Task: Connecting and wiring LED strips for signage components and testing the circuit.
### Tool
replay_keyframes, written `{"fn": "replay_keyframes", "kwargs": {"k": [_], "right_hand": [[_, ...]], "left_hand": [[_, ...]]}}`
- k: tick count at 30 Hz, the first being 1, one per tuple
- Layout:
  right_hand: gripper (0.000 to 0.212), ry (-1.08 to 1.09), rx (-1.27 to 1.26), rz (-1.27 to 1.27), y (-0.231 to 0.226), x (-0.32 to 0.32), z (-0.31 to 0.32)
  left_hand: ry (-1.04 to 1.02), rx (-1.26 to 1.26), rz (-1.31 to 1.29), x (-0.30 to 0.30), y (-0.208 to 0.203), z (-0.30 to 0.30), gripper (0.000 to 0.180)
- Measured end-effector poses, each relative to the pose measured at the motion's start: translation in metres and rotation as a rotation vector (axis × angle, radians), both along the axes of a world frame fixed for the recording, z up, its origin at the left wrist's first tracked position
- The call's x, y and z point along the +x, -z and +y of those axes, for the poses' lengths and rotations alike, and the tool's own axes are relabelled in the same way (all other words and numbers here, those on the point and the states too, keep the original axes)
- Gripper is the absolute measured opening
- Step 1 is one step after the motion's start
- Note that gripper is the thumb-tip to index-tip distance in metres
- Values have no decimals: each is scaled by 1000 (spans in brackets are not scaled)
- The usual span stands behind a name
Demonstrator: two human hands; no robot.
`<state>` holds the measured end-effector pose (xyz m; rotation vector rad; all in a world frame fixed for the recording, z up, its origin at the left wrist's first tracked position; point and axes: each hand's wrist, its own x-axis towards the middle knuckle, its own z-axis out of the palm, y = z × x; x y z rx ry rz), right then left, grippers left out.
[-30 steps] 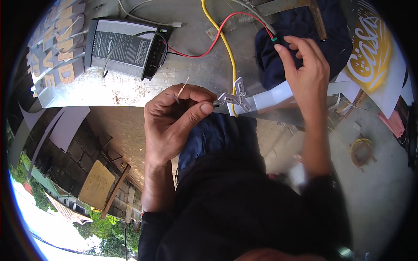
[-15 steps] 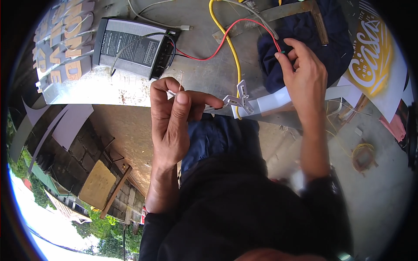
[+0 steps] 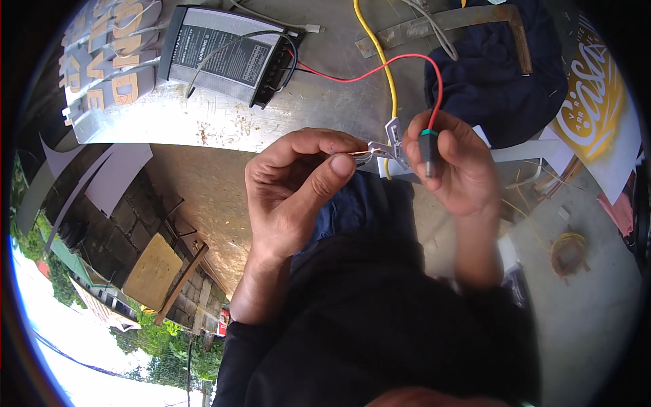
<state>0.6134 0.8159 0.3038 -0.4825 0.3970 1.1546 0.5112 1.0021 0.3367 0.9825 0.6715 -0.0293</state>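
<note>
Between thumb and fingers, my left hand [image 3: 298, 183] pinches a thin wire whose bare copper end [image 3: 363, 152] shows past the fingertips, pointing toward small white modules [image 3: 388, 149]. These modules hang by the bench edge next to a yellow cable [image 3: 390, 88]. My right hand [image 3: 461, 163], just right of them, is closed round a black and green barrel plug [image 3: 428, 152], metal tip pointing down. A red wire [image 3: 380, 66] runs from the plug's green end to the terminals of a silver and black power supply [image 3: 227, 54].
Dark blue cloth [image 3: 488, 81] lies on the metal bench [image 3: 183, 122] under a rusty metal square [image 3: 441, 27]. Flat cut-out letters [image 3: 112, 54] stand at far left. A yellow printed sheet [image 3: 590, 108] is at right. On the floor lies a wire coil [image 3: 568, 254].
My right hand has come down and left from the cloth, turning so the plug shows. My left hand has moved right, and its wire now points toward the white modules. The view has shifted slightly.
</note>
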Motion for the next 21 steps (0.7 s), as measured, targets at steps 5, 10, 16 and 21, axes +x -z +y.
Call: {"fn": "replay_keyframes", "kwargs": {"k": [5, 10, 16, 21], "right_hand": [[33, 108, 78, 12, 0, -5, 14], [34, 92, 1, -74, 3, -3, 10], [33, 103, -99, -172, -8, -1, 13], [31, 203, -90, -189, -1, -6, 16]], "left_hand": [[81, 60, 4, -1, -5, 0, 14], [-16, -35, 41, -5, 0, -1, 14], [-55, -74, 23, -7, -2, 0, 13], [-6, 192, 47, -1, 0, -7, 11]]}}
